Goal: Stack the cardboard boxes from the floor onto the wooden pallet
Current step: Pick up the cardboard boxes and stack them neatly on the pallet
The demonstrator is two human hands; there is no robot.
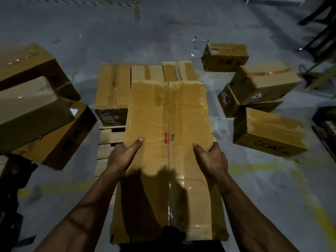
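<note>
A long taped cardboard box fills the middle of the view, above the wooden pallet. My left hand grips its left side with the thumb on top. My right hand grips its right side the same way. Behind it, three boxes stand in a row on the far part of the pallet. The pallet's slats show only at the left of the held box.
Large stacked boxes lie on the floor at the left. Several smaller boxes lie scattered on the grey floor at the right. Yellow floor lines run near me. Dark metal frames stand at the far right.
</note>
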